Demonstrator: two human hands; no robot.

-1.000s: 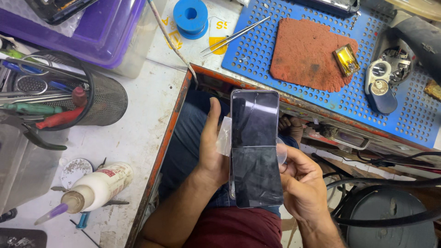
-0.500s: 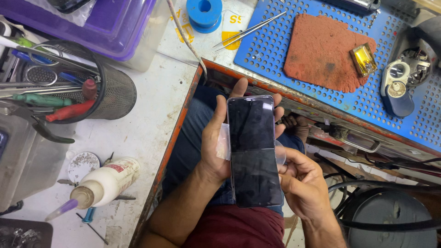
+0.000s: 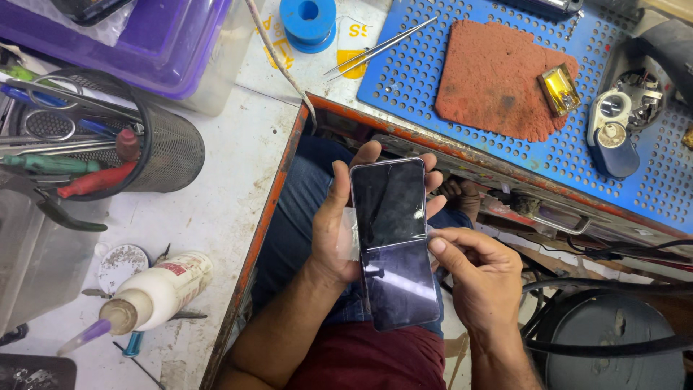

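Left hand is closed around the foldable phone, thumb laid along the phone's left edge and fingertips showing past the top and right edge of the upper half. Right hand grips the phone from the right, thumb tip pressed at the fold line on the right edge, remaining fingers curled behind the lower half. Both hands therefore have firm hold of the same item.

The phone is held above the person's lap, in front of the bench edge, clear of any surface. It is bent slightly at the hinge: upper half dark and glossy, lower half paler with a purple cast (reflections prevent any reading of the screen condition). A scrap of clear film shows between the left palm and the phone's left edge.

Beyond the phone, on the far bench, lies a blue perforated mat bearing a rust-red pad, a small yellow component at the pad's right edge, and a magnifier loupe further right. Tweezers rest just left of the mat, near a blue spool.

On the white worktop to the person's left: a black mesh tool cup tipped on its side with screwdrivers and scissors protruding, a glue bottle lying flat with a purple nozzle, and a purple tray at the top corner. A dark round stool stands at lower right.
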